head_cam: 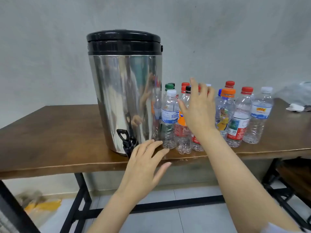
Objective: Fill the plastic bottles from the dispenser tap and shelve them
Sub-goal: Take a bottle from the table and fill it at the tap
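A brown wooden table (50,135) on black metal legs carries a steel dispenser (124,98) with a black lid, standing at the front edge with its black tap (127,142) overhanging. Capped, empty plastic bottles (242,118) stand upright, clustered just right of the dispenser. Far right of the dispenser lie a crumpled white wad (295,107) and a clear plastic bag (292,93).
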A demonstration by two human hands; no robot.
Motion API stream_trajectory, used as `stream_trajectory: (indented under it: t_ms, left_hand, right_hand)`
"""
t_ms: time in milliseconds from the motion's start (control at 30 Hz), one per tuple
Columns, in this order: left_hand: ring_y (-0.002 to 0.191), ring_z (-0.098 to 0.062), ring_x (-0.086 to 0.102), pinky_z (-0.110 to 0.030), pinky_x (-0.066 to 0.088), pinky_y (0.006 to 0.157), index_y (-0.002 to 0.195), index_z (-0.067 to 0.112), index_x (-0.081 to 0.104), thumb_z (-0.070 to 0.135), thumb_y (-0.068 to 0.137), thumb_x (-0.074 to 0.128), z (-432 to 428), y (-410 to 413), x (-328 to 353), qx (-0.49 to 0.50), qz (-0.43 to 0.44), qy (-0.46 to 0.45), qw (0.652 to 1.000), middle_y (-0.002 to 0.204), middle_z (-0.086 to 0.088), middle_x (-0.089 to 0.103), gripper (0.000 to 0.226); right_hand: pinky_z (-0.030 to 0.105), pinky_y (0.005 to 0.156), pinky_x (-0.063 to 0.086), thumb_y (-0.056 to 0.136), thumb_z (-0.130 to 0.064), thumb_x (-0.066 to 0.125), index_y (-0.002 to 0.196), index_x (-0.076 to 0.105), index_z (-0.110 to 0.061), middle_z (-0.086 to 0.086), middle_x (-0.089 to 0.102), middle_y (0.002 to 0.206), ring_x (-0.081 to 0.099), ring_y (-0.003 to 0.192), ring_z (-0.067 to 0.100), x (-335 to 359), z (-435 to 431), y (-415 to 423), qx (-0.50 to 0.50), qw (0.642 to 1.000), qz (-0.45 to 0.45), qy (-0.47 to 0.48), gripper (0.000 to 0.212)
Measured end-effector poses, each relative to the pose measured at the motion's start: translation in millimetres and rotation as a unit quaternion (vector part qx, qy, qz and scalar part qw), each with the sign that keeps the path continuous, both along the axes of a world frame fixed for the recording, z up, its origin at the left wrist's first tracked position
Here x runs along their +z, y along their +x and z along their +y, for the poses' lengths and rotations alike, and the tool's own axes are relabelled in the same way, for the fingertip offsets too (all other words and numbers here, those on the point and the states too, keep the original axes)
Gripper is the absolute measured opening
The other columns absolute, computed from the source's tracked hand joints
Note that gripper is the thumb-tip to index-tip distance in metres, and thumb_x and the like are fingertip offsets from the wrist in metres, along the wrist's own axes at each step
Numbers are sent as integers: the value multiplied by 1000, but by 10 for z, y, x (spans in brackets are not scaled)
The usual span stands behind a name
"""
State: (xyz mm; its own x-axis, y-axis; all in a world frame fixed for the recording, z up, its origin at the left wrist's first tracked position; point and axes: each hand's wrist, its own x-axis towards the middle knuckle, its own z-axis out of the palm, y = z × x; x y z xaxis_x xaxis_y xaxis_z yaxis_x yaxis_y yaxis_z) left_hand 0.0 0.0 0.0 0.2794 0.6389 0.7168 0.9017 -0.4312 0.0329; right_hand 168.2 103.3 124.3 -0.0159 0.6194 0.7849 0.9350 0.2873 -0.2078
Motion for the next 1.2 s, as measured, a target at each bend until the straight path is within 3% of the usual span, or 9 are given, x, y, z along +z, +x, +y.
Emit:
stream_trajectory:
  t_ms: [267,467,633,767,900,967,1067,1133,1200]
  left_hand:
    - [131,-16,40,-37,38,108,133,25,55,52,98,42,101,25,63,9,-34,-63,997,139,5,50,47]
    - [138,-1,31,-22,28,112,153,30,23,55,84,68,128,292,254,-95,-283,-186,936,150,13,36,86]
    - [98,-1,65,-14,49,82,133,27,45,31,75,86,37,382,256,-132,-458,-169,863,111,10,68,71]
    - [97,3,63,-16,50,82,125,36,47,35,69,88,-107,264,-1,-71,-439,-188,876,108,18,66,69]
    - [99,7,61,-9,48,77,118,48,43,34,68,88,-238,114,-186,-31,-429,-201,880,107,25,64,69]
    - [98,9,60,-7,46,75,117,47,43,32,68,88,-279,38,-234,-20,-433,-209,876,105,25,64,69]
    - [96,10,59,-6,47,75,111,51,43,32,69,88,-329,-57,-308,-9,-437,-224,871,103,26,63,65]
    - [96,11,59,-6,47,74,109,53,42,31,69,89,-356,-96,-351,-4,-438,-231,869,101,29,63,66]
    - [95,12,58,-5,46,73,110,52,41,29,68,89,-374,-115,-390,-1,-436,-238,868,101,27,62,67]
  right_hand:
    - [27,88,40,94,-20,65,147,34,-19,10,46,137,52,117,25,-117,-155,27,134,987,89,-30,61]
    - [5,93,31,91,-15,69,148,35,-27,-1,44,139,43,117,3,-84,-594,40,252,959,118,-47,68]
    - [30,100,46,89,-27,72,142,43,-30,-15,53,136,52,117,5,-82,-856,-46,375,903,145,-154,60]
    - [31,72,41,80,-76,42,120,55,-25,-5,65,104,58,96,17,-66,-874,-87,180,967,19,-180,66]
    - [32,59,35,82,-70,51,80,58,-18,-5,52,63,52,67,18,-164,-789,-225,170,970,-28,-172,53]
    - [28,63,37,89,-52,62,82,66,-18,-7,57,65,51,64,8,-185,-765,-240,264,942,-4,-207,35]
    - [23,78,45,94,-27,65,116,71,-22,-5,68,100,60,83,9,-135,-794,-223,345,893,-24,-289,23]
    - [27,84,48,93,-38,63,125,65,-25,-5,66,110,62,89,12,-166,-779,-227,316,892,-34,-322,34]
    - [29,77,47,89,-47,65,108,67,-19,-1,66,98,59,84,15,-218,-760,-263,283,905,-52,-312,34]
